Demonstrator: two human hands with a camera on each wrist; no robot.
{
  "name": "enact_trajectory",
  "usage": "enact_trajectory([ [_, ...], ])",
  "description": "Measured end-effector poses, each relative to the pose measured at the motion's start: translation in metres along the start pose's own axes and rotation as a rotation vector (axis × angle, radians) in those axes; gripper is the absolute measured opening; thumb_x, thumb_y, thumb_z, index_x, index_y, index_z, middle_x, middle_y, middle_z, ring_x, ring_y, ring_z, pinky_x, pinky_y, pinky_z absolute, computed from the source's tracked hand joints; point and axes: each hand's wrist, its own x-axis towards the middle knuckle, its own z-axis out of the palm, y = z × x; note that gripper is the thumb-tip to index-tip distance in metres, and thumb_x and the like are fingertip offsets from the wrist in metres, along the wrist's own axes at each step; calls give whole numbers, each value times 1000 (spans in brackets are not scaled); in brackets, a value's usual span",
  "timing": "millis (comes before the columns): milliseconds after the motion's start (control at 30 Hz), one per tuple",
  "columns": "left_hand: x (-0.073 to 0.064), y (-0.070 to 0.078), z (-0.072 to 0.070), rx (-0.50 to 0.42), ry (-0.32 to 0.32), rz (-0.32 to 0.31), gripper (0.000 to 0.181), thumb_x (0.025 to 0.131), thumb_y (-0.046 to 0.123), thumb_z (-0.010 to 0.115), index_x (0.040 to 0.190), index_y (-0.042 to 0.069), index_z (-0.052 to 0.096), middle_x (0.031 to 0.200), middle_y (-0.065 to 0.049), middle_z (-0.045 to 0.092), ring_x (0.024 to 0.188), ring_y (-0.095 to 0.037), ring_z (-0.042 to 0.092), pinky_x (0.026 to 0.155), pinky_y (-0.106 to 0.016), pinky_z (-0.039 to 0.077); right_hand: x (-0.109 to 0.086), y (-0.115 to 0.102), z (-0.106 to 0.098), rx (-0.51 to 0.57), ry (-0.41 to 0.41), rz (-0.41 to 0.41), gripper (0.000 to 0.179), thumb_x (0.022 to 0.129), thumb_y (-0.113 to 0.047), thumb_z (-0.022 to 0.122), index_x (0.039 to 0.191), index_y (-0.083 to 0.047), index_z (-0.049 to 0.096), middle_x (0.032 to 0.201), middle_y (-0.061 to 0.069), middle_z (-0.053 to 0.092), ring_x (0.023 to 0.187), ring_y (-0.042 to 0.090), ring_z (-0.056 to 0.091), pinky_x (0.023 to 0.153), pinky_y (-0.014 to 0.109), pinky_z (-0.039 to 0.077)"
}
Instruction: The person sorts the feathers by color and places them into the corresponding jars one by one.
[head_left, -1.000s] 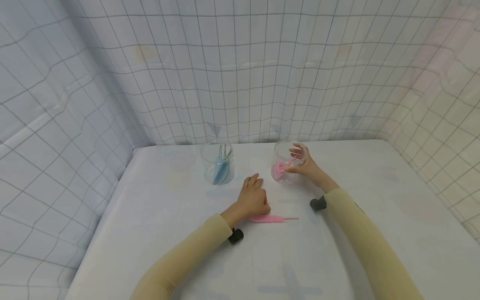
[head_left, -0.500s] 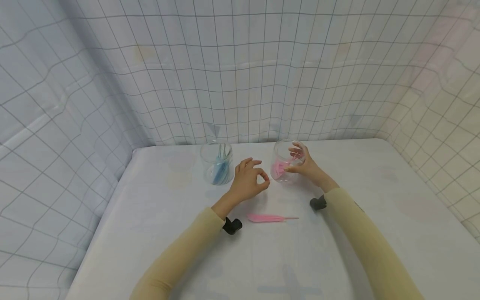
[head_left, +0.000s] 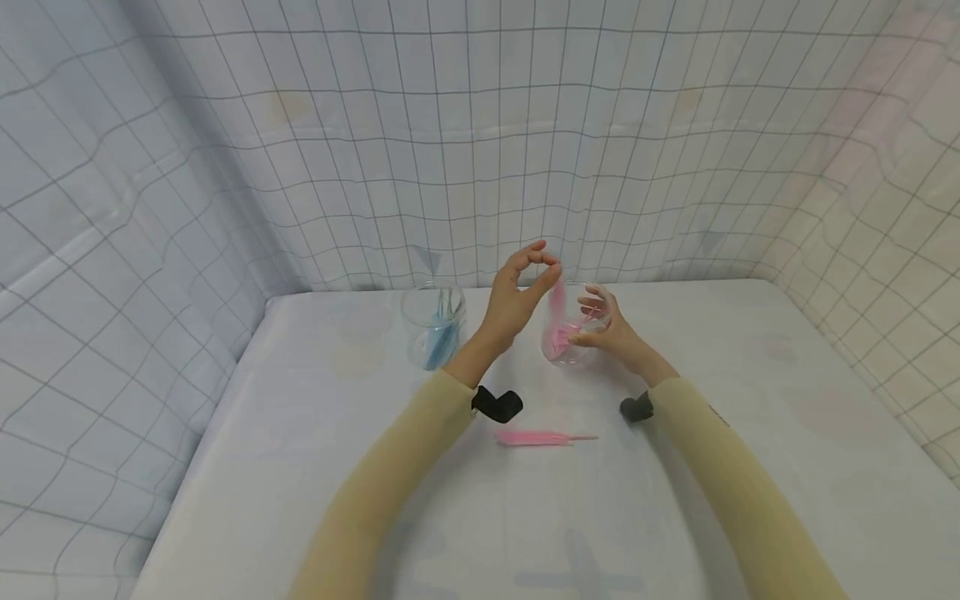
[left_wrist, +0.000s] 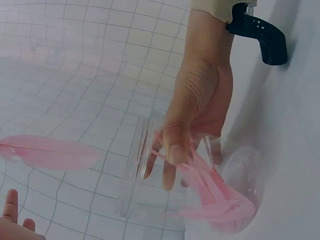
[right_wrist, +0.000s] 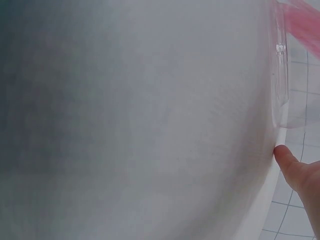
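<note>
My left hand point(head_left: 517, 287) is raised over the clear jar point(head_left: 567, 362) on the right, thumb and forefinger pinching a pink feather point(left_wrist: 55, 152) that hangs down. In the left wrist view the feather's tip is just above the jar's rim point(left_wrist: 131, 165). My right hand point(head_left: 618, 337) holds the side of this jar, thumb in front and fingers behind the glass. Several pink feathers point(left_wrist: 215, 195) lean inside it. In the right wrist view a bit of pink feather point(right_wrist: 305, 25) and part of the jar's rim point(right_wrist: 281, 60) show at the right edge.
To the left stands a second clear jar point(head_left: 411, 310) with blue feathers point(head_left: 441, 337) in it. Another pink feather point(head_left: 534, 437) lies on the white tabletop point(head_left: 660, 517) in front of the right jar. Grid-patterned cloth point(head_left: 480, 150) surrounds the back and sides.
My left hand has lifted from beside the pink feathers on the table, carrying one up and away to above the right jar. The right hand has stayed on that jar.
</note>
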Motion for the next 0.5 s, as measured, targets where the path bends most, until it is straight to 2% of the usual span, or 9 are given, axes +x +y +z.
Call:
enact_trajectory([
  [100, 6, -1, 7, -67, 23, 11, 20, 94, 19, 63, 105, 3, 63, 141, 3, 43, 133, -9, 30, 106, -53, 20, 3, 6, -2, -1, 2, -3, 92, 82, -3, 72, 148, -9, 8, 149, 24, 22, 135, 36, 21, 105, 55, 21],
  [233, 14, -9, 15, -73, 15, 68, 15, 93, 10, 62, 103, -2, 62, 142, -5, 42, 135, -15, 28, 107, -52, 16, 8, 20, -5, -8, 20, -15, 92, 82, -7, 74, 148, -15, 10, 149, 19, 24, 135, 34, 23, 104, 54, 22],
  [400, 16, -28, 23, 76, -18, 142, 12, 92, 12, 64, 99, 3, 65, 136, -4, 47, 134, -14, 27, 106, -49, 15, 11, 30, -7, -27, 30, -33, 93, 82, -14, 76, 148, -18, 11, 148, 16, 25, 134, 32, 25, 102, 52, 27],
  [500, 11, -40, 24, 182, -60, 167, 16, 90, 16, 68, 104, 9, 66, 134, -2, 49, 133, -11, 25, 104, -49, 14, 10, 30, -7, -23, 23, -25, 94, 82, -15, 77, 148, -18, 10, 148, 16, 25, 134, 32, 25, 101, 51, 29],
])
